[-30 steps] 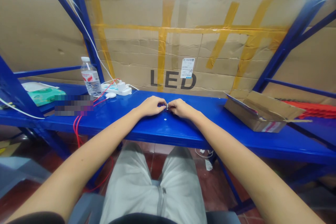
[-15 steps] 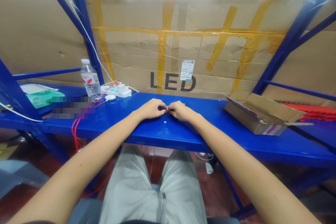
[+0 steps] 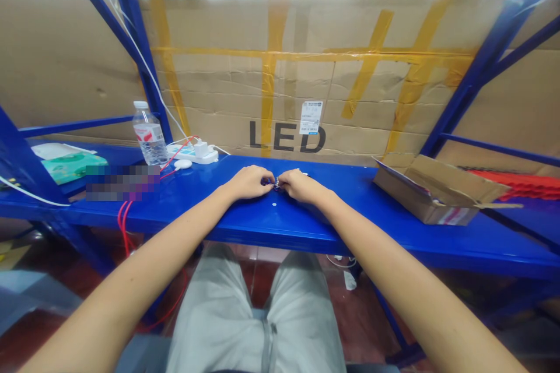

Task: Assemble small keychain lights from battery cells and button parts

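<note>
Both my hands rest together on the blue metal shelf (image 3: 245, 218). My left hand (image 3: 249, 181) and my right hand (image 3: 300, 185) pinch a small silvery metal part (image 3: 275, 181) between their fingertips; it is too small to name. The fingers of both hands are curled and closed around it. A tiny white dot (image 3: 273, 204) lies on the shelf just in front of the hands.
A water bottle (image 3: 149, 134), a white power strip with charger (image 3: 196, 151) and red cables (image 3: 125, 215) stand at the left. An open cardboard box (image 3: 437, 189) sits at the right. A taped cardboard sheet marked LED (image 3: 306, 76) backs the shelf. Blue rack posts flank both sides.
The hands stay pinched on the small part; only the fingers shift slightly. The view has tilted up a little.
</note>
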A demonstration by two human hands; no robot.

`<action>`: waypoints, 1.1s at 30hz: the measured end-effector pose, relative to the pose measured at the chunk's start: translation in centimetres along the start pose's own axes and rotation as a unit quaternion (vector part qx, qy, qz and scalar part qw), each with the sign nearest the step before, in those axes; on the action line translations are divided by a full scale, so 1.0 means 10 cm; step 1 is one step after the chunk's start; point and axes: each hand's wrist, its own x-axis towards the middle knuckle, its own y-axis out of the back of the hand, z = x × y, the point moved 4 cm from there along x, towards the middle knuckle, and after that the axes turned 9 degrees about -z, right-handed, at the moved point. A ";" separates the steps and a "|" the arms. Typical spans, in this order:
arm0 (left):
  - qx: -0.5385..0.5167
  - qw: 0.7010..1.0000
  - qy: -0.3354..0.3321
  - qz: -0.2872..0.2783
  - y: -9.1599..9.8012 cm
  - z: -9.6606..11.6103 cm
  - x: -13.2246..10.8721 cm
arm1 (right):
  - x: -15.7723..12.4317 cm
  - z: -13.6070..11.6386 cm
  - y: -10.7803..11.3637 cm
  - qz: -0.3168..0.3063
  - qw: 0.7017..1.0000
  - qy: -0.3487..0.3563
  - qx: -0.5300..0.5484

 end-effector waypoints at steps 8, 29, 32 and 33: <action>-0.044 0.999 0.005 0.012 0.03 -0.01 0.01 | -0.05 0.09 0.14 0.063 0.994 -0.027 0.087; -0.214 0.967 -0.043 0.131 0.07 0.04 0.03 | -0.06 0.20 0.14 0.034 0.964 -0.043 0.259; -0.264 0.954 -0.039 0.135 0.04 -0.02 0.05 | -0.07 0.19 0.14 0.025 0.960 -0.058 0.273; -0.278 0.950 -0.039 0.134 0.02 -0.03 0.06 | -0.08 0.18 0.14 0.022 0.955 -0.064 0.289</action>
